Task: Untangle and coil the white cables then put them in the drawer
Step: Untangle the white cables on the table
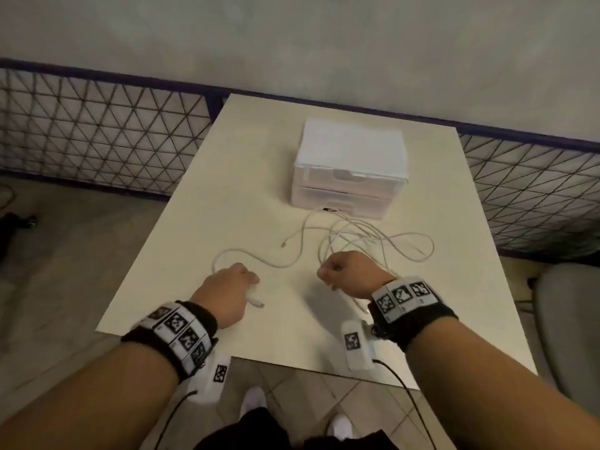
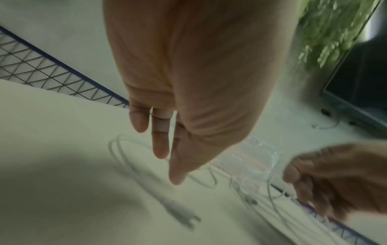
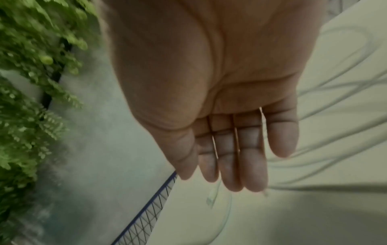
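Several white cables (image 1: pixel 373 235) lie tangled on the white table (image 1: pixel 181 222) in front of a white two-drawer box (image 1: pixel 350 167), both drawers closed. One cable loops left, and its plug end (image 1: pixel 256 302) lies beside my left hand (image 1: pixel 227 287). In the left wrist view the left hand (image 2: pixel 167 167) has straight fingers pointing down over that cable (image 2: pixel 117 149) and holds nothing. My right hand (image 1: pixel 341 271) hovers over the near edge of the tangle. The right wrist view shows the right hand (image 3: pixel 230 165) with flat, straight fingers and an empty palm, cable loops (image 3: pixel 335 92) beside it.
A dark wire-mesh fence (image 1: pixel 97 134) runs behind and beside the table. A grey chair (image 1: pixel 568 319) stands at the right. The table's near edge has a step-shaped cut-out (image 1: pixel 324 368). Green foliage (image 3: pixel 31 99) shows in the wrist views.
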